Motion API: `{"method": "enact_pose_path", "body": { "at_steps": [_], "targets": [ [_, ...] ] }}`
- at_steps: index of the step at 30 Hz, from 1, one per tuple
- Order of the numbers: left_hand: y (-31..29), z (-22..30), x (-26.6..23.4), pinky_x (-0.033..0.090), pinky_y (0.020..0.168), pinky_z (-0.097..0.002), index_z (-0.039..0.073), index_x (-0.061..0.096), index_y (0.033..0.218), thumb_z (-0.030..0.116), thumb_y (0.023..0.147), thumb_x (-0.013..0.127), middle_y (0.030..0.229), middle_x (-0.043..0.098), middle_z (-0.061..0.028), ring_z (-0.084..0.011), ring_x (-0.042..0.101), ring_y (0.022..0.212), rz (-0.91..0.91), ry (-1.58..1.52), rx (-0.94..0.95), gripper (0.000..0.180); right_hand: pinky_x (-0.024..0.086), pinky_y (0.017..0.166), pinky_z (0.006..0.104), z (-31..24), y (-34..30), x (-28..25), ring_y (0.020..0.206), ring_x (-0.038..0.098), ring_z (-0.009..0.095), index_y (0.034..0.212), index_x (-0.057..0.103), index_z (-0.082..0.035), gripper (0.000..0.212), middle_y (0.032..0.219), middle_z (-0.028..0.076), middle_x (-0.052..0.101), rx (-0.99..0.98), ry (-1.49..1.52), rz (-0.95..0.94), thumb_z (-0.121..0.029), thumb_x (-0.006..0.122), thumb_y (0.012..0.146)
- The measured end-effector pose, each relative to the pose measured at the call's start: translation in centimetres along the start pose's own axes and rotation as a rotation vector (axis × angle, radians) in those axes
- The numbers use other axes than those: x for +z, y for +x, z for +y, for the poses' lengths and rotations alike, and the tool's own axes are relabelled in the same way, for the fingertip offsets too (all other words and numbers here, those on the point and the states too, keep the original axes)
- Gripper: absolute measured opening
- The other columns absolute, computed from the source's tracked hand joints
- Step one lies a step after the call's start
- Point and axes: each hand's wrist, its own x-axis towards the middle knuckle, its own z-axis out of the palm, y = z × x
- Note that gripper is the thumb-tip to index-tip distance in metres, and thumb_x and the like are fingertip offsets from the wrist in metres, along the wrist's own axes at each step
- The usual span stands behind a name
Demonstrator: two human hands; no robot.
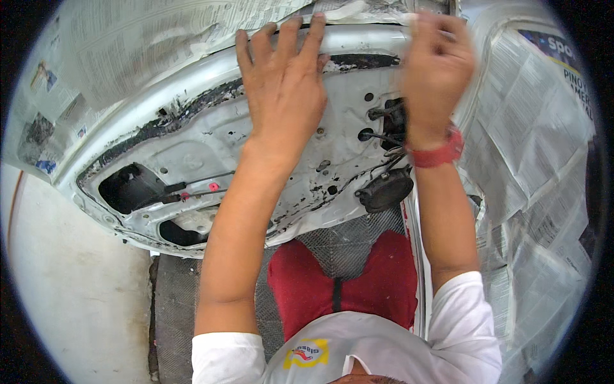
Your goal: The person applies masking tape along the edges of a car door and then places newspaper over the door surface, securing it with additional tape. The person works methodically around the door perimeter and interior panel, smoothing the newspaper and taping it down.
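Note:
A white car door with its inner trim off, its bare inner panel point(294, 160) facing me, has holes, cables and black residue along its edge. My left hand point(281, 83) lies on the door's upper edge, fingers spread, tips against the bordering newspaper sheet point(185, 45). Blurred by motion, my right hand point(440, 70) is at the upper right end of the door, its fingers curled in. What they hold, if anything, cannot be made out. A whitish strip point(348, 11) runs along the upper edge between my hands. A red band point(438, 152) circles my right wrist.
A round black speaker-like part point(385, 190) hangs with wires at the door's right end. More newspaper point(524, 115) covers the car body on the right. Dark patterned matting point(185, 288) lies beneath my legs, beside pale floor point(77, 275).

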Motion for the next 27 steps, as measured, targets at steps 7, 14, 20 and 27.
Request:
{"method": "enact_pose_path", "body": {
  "at_steps": [7, 14, 20, 27],
  "targets": [
    [0.6, 1.5, 0.1, 0.030, 0.129, -0.0671, 0.015, 0.070, 0.152, 0.026, 0.100, 0.077, 0.145, 0.064, -0.0099, -0.0382, 0.053, 0.137, 0.017, 0.014, -0.030, 0.054, 0.041, 0.050, 0.0247, -1.5, -5.5, -12.1, 0.053, 0.057, 0.009, 0.107, 0.066, -0.001, 0.017, 0.068, 0.002, 0.065, 0.074, 0.122, 0.105, -0.016, 0.072, 0.112],
    [1.9, 4.5, 2.9, 0.036, 0.124, -0.0616, 0.013, 0.065, 0.156, 0.029, 0.100, 0.077, 0.154, 0.057, -0.0142, -0.0401, 0.050, 0.141, -0.012, -0.049, 0.022, 0.059, 0.048, 0.059, 0.0266, 1.5, -24.2, -17.7, 0.066, 0.061, 0.006, 0.109, 0.070, -0.001, 0.008, 0.078, 0.001, 0.069, 0.710, 0.019, -0.304, -0.009, 0.070, 0.111],
    [2.7, 6.6, 4.7, 0.035, 0.127, -0.0608, 0.011, 0.063, 0.158, 0.030, 0.100, 0.077, 0.157, 0.055, -0.0156, -0.0416, 0.048, 0.144, -0.006, -0.028, 0.090, 0.063, 0.048, 0.064, 0.0270, 2.7, -32.0, -21.3, 0.072, 0.061, 0.006, 0.119, 0.075, 0.001, 0.014, 0.081, 0.002, 0.072, 1.016, 0.058, -0.559, -0.011, 0.070, 0.112],
    [0.4, 3.3, 2.2, 0.026, 0.136, -0.0635, 0.015, 0.052, 0.169, 0.037, 0.107, 0.069, 0.175, 0.049, -0.0119, -0.0391, 0.044, 0.162, -0.151, -0.004, 0.113, 0.068, 0.055, 0.076, 0.0291, 4.1, -30.1, -22.1, 0.083, 0.067, 0.009, 0.134, 0.080, -0.001, 0.027, 0.096, 0.008, 0.081, 0.971, 0.078, -0.592, -0.014, 0.069, 0.113]
  ]
}}
